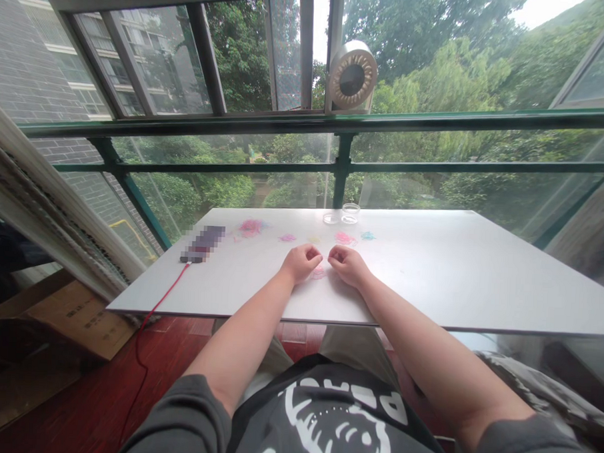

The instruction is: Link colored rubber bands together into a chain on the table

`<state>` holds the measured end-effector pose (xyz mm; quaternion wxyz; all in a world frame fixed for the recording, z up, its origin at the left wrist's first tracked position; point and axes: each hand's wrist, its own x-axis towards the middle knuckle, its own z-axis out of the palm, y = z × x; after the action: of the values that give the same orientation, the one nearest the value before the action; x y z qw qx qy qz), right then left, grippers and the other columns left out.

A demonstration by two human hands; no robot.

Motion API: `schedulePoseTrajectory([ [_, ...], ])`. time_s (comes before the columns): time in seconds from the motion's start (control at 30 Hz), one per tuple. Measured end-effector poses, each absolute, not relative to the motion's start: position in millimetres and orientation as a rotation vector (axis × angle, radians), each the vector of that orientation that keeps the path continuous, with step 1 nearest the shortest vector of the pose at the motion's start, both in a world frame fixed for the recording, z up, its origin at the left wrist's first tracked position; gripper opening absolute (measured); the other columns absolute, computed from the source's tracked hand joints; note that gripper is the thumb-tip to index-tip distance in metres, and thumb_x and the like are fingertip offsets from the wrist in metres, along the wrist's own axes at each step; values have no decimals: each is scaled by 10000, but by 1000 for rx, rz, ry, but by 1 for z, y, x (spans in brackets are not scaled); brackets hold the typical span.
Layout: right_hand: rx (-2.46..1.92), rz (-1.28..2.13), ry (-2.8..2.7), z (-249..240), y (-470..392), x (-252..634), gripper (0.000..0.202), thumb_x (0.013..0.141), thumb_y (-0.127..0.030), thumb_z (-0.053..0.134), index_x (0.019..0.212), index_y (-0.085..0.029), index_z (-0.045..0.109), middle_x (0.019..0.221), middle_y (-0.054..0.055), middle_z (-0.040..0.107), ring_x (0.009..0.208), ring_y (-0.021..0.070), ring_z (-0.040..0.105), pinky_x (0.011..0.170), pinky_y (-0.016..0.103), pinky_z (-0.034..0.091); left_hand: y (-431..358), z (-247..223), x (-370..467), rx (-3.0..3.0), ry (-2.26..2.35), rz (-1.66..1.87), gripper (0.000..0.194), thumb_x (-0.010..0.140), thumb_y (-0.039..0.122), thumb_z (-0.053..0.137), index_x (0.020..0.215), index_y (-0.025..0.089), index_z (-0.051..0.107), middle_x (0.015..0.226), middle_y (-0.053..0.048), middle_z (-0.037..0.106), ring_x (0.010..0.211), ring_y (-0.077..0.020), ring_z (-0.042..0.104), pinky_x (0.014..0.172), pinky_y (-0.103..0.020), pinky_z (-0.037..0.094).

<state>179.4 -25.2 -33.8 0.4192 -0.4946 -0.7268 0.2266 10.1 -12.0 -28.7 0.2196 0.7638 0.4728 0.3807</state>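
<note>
"White, smooth, flat tabletop [430, 279]. Loose stuff on top?"

"Yep, stringy heaps. Pink heap [318, 272] nearest the body, betw. & slightly below both hands."

"Grip, pls?"

"Left hand [303, 263]: fingers curled, tips bunched nr thumb. Right hand [348, 265]: same, mirrored. Tips facing, small gap betw. Grasping a strand or nothing: can't make out, too tiny."

"Other heaps, L to R?"

"Big reddish-pink tangle [252, 227], bluish at one edge; small magenta clump [287, 238]; pale yellow scatter [314, 240], v. faint; coral-pink heap [345, 238], just beyond right hand; turquoise clump [368, 235], wispy."

"Back edge?"

"Clear round dishes [349, 220], shallow, glossy-rimmed. Glass or plastic, can't say."

"Left end?"

"Dark oblong device [204, 243], pixelated, w/ thin red cable [166, 291] curving over front edge. Below, approx. floor level: brown cardboard box [85, 317], flaps out."
</note>
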Motion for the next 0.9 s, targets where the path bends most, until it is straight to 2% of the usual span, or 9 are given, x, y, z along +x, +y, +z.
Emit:
schedulePoseTrajectory([
  [0.2, -1225, 562, -1813, -33, -25, 179, 74, 673, -231, 469, 668, -185, 527, 523, -51, 430, 492, 91, 392, 499, 215, 310, -12, -29, 12, 2095, 1299, 1114, 161, 710, 317, 526, 690, 167, 580, 648, 18, 593, 612, -111, 519, 603, -230, 403],
  [0.47, -1210, 547, -1753, -35, -22, 179, 74, 671, -223, 456, 660, -187, 520, 514, -53, 407, 488, 90, 374, 503, 215, 303, -2, -30, 9, 1808, 1372, 1456, 172, 734, 322, 495, 718, 160, 550, 675, 11, 573, 650, -112, 526, 636, -229, 424],
  [0.7, -1225, 541, -1748, -34, -23, 179, 74, 668, -233, 462, 662, -182, 516, 526, -51, 410, 499, 89, 380, 500, 210, 299, -12, -29, 13, 2081, 1270, 1156, 178, 722, 338, 526, 727, 171, 585, 690, 7, 612, 655, -117, 549, 643, -234, 424],
  [0.9, -1254, 544, -1743, -35, -22, 180, 81, 675, -239, 464, 668, -182, 522, 523, -51, 433, 499, 91, 397, 517, 217, 314, -10, -30, 12, 2036, 1342, 1135, 170, 724, 316, 524, 756, 167, 599, 736, -9, 638, 687, -123, 571, 665, -236, 445],
])
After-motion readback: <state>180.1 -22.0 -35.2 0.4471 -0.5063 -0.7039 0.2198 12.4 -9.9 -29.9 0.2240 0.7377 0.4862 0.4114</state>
